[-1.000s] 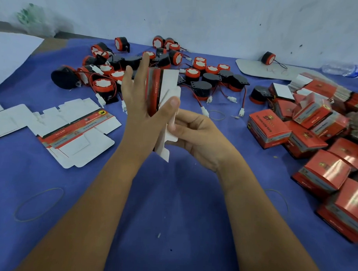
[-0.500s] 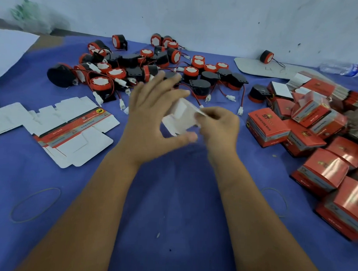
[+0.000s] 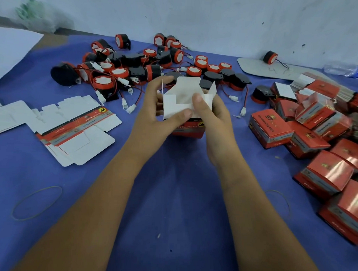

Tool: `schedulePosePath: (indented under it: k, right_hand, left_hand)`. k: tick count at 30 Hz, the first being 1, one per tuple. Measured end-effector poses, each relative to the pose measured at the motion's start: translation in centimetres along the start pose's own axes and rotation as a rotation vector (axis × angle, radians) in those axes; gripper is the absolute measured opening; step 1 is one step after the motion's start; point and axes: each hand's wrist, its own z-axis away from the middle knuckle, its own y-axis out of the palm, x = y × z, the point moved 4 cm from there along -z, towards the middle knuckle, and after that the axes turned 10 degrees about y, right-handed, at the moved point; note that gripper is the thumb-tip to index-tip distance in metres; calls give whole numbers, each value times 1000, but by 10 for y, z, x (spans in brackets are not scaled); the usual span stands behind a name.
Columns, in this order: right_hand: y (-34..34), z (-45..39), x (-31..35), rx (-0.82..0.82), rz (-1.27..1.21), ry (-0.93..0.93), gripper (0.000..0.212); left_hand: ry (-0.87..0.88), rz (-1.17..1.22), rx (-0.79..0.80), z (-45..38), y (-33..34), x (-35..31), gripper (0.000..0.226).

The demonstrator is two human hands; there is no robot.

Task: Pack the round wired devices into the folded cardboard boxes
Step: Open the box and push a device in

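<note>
1. Both hands work one small red-and-white cardboard box (image 3: 183, 99) held just above the blue cloth-covered table (image 3: 172, 196). The left hand (image 3: 154, 112) grasps its left side, fingers curled behind and thumb pressed on the front white flap. The right hand (image 3: 211, 114) clasps the right side, its thumb pushing a flap down into the opening.
2. That box is erected, its white end flaps standing up or partly folded; whether anything lies inside it cannot be seen.
3. Done so far, judging by the layout: a heap of closed red printed boxes (image 3: 308, 139) sits to the right, presumably packed, though their contents are hidden.
4. Left to do: a large pile of round red-and-black devices with red wires and white plugs (image 3: 148, 69) lies at the far side of the table, just behind the hands, all unboxed. One more such device (image 3: 269, 57) rests apart on a pale flat board (image 3: 257, 69) near the wall.
5. Flat unfolded box blanks (image 3: 72, 129) lie to the left, waiting to be folded, and more flattened cartons (image 3: 338, 90) are stacked at far right.
6. Overall the job looks roughly midway, with many devices remaining.
</note>
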Motion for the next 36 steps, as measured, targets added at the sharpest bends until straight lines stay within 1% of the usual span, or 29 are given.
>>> schedulePosePath:
  k: [3, 5, 6, 8, 9, 11, 12, 16, 18, 20, 22, 23, 24, 26, 27, 30, 32, 33, 36]
  right_hand:
    - [1, 0, -6, -65, -29, 39, 11]
    - [1, -3, -9, -106, -52, 89, 6]
    - [0, -4, -12, -130, -61, 119, 8]
    - [-1, -7, -15, -167, -54, 145, 19]
    - [-1, -8, -15, -180, -47, 143, 25]
    - [0, -9, -15, -193, -53, 136, 33]
    - [1, -9, -15, -191, -63, 137, 34]
    - [3, -9, -18, -169, -88, 156, 29]
    - [3, -9, -20, -161, -90, 129, 27]
    - [3, -9, -20, -78, -195, 119, 26]
    - [0, -10, -20, 12, -383, 172, 44]
    - [-2, -10, -19, 34, -434, 188, 50]
    - [-2, -10, -19, 55, -451, 201, 49]
    - [-2, -11, -19, 90, -406, 189, 33]
    - [-2, -12, -20, 92, -368, 165, 28]
    - [-3, -12, -18, 38, -281, 105, 36]
    - [-4, -11, -19, 3, -262, 88, 31]
    - [-4, -10, -20, -6, -259, 94, 27]
    - [-3, -8, -23, -2, -281, 172, 15]
  left_hand:
    - [-104, 104, -23, 2, 3, 11, 46]
    - [-210, 208, -80, 1, 6, 18, 25]
    - [-264, 306, -97, 0, 9, 20, 15]
    - [-313, 431, -122, -1, 14, 24, 32]
    - [-311, 433, -129, -1, 16, 25, 34]
    - [-284, 380, -135, -2, 18, 25, 26]
    - [-281, 363, -140, -2, 19, 26, 27]
    - [-313, 378, -167, -4, 18, 31, 41]
    - [-336, 380, -176, -5, 19, 31, 43]
    - [-363, 364, -181, -6, 20, 32, 44]
    - [-383, 349, -217, -6, 21, 32, 42]
    - [-384, 342, -235, -6, 21, 32, 41]
    - [-380, 338, -246, -6, 22, 32, 39]
    - [-360, 343, -258, -5, 23, 30, 38]
    - [-346, 350, -265, -5, 23, 30, 38]
    - [-311, 357, -316, -4, 23, 26, 41]
    - [-299, 330, -376, -2, 20, 27, 38]
    - [-293, 319, -382, 0, 19, 28, 36]
    - [-323, 347, -328, 2, 21, 29, 35]
